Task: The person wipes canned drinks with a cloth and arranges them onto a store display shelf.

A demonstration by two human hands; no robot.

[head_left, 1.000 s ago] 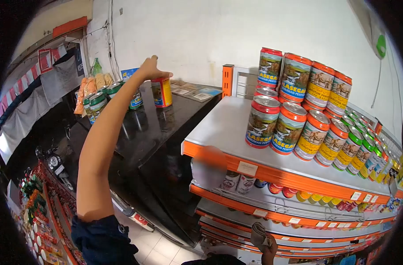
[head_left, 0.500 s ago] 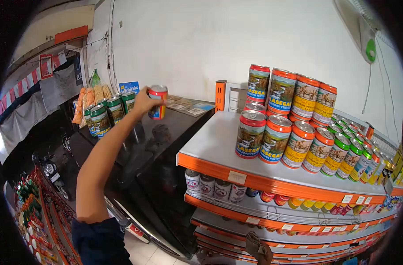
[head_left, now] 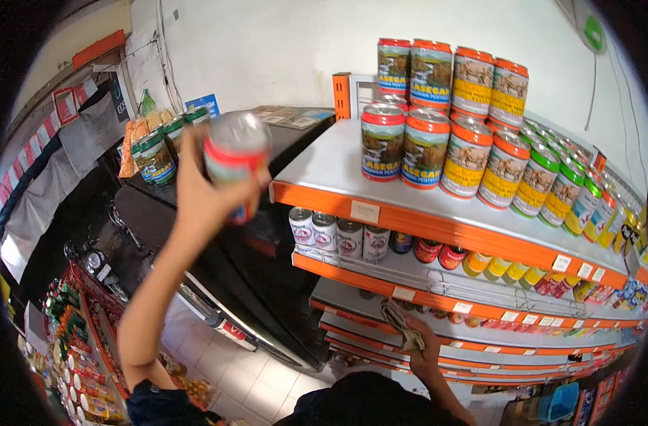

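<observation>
Currently, a can [head_left: 231, 160] is being gripped by the left hand [head_left: 199, 192] near the dark counter [head_left: 295, 138], while a cloth [head_left: 396, 319] is being held by the right hand [head_left: 423, 342]; ideally, the can is being kept clear of the shelf edge [head_left: 423, 228].

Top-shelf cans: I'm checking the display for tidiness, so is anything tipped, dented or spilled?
Nothing stands out: the front cans on the top shelf stand upright, no spill or dent visible. The red-rimmed can in the left hand is too blurred to check.

A white wall [head_left: 267, 57] stands behind orange-edged shelves [head_left: 317, 157]
</observation>
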